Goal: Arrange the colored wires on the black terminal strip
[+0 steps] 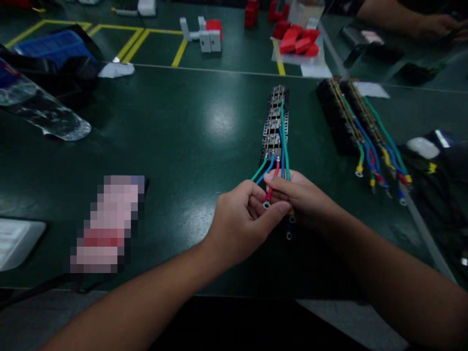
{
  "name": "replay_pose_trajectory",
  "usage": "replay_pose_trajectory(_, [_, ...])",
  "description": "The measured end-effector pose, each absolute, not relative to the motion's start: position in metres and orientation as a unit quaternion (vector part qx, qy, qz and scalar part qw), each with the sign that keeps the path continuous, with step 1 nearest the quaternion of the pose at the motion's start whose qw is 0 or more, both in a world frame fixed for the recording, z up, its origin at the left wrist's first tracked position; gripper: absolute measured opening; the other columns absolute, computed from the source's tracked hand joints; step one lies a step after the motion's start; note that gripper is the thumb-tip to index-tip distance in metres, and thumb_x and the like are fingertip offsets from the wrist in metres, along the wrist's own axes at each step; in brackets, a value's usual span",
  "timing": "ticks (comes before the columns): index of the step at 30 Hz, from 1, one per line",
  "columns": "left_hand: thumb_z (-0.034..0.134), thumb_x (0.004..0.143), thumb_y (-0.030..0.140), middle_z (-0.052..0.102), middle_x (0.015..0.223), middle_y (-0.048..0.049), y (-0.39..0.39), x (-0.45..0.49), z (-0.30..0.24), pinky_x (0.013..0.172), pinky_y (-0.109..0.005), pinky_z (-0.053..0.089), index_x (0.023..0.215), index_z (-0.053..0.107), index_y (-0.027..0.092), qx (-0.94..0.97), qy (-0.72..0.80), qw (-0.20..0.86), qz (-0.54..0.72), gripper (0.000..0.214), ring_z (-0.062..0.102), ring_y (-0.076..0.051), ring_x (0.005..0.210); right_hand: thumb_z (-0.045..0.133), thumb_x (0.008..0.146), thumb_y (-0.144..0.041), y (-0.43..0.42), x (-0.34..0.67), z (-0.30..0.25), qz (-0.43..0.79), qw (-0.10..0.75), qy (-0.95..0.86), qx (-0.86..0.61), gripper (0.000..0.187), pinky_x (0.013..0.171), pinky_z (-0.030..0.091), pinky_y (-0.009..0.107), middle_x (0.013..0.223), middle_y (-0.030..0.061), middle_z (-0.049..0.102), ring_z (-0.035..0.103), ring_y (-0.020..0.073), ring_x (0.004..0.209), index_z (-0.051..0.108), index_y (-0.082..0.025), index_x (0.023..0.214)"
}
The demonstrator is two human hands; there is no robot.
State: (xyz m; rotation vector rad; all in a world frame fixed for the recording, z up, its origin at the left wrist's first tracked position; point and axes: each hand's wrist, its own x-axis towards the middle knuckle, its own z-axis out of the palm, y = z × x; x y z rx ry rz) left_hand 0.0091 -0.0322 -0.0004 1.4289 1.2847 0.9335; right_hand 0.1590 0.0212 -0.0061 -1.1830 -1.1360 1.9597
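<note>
A long terminal strip [273, 129] lies on the green table, with brass-coloured bars along it and green, blue and red wires running from its near end. My left hand [243, 222] is closed around the wire ends, its curled fingers beside the red wire [269, 195] and that wire's ring terminal. My right hand [302, 195] is closed on the same bundle from the right, its thumb pressed near the red wire. The green wire [284, 141] passes into my right hand. A blue-sleeved ring terminal [289, 234] hangs below it. Fingers partly hide which wires each hand grips.
Two more wired strips [360, 119] lie to the right. At left are a plastic bottle [47, 109], a pixelated pinkish flat object [109, 219] and a blue tray [54, 46]. Red parts [300, 40] and grey parts [210, 39] sit at the back. Another person's hand [438, 27] is at upper right.
</note>
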Motion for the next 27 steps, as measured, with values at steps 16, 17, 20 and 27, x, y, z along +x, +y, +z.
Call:
replay_pose_trajectory(16, [0.054, 0.089, 0.025, 0.059, 0.052, 0.003, -0.0282, 0.0016, -0.0039, 0.047, -0.021, 0.036, 0.073, 0.056, 0.017, 0.729, 0.535, 0.289, 0.315, 0.018, 0.053, -0.009, 0.046, 0.059, 0.087, -0.034, 0.0179, 0.1559, -0.0039, 0.7, 0.277, -0.464, -0.466, 0.029, 0.037, 0.028, 0.019, 0.04, -0.0082, 0.037, 0.03, 0.0052, 0.034, 0.046, -0.019, 0.066])
replay_pose_trajectory(17, [0.053, 0.089, 0.025, 0.059, 0.052, 0.003, -0.028, 0.0016, -0.0043, 0.048, -0.022, 0.036, 0.073, 0.056, 0.017, 0.738, 0.53, 0.277, 0.311, 0.018, 0.053, -0.009, 0.045, 0.06, 0.087, -0.035, 0.0179, 0.1562, -0.0035, 0.697, 0.274, -0.468, -0.469, 0.03, 0.037, 0.028, 0.019, 0.04, -0.0082, 0.037, 0.03, 0.0053, 0.034, 0.046, -0.019, 0.066])
replay_pose_trajectory(20, [0.051, 0.09, 0.024, 0.057, 0.051, 0.0029, -0.0274, 0.0018, -0.0048, 0.05, -0.024, 0.036, 0.073, 0.055, 0.017, 0.752, 0.526, 0.257, 0.302, 0.02, 0.053, -0.01, 0.046, 0.06, 0.087, -0.036, 0.0181, 0.1573, -0.003, 0.692, 0.269, -0.473, -0.475, 0.03, 0.036, 0.027, 0.019, 0.04, -0.0081, 0.037, 0.03, 0.0054, 0.034, 0.046, -0.019, 0.066])
replay_pose_trajectory(27, [0.05, 0.091, 0.025, 0.059, 0.059, 0.0006, -0.027, 0.0013, -0.0069, 0.053, -0.027, 0.035, 0.073, 0.055, 0.017, 0.768, 0.521, 0.221, 0.302, 0.02, 0.053, -0.012, 0.052, 0.059, 0.088, -0.036, 0.0191, 0.1582, -0.0043, 0.696, 0.259, -0.483, -0.463, 0.031, 0.038, 0.027, 0.019, 0.041, -0.0081, 0.037, 0.03, 0.0052, 0.035, 0.046, -0.019, 0.066])
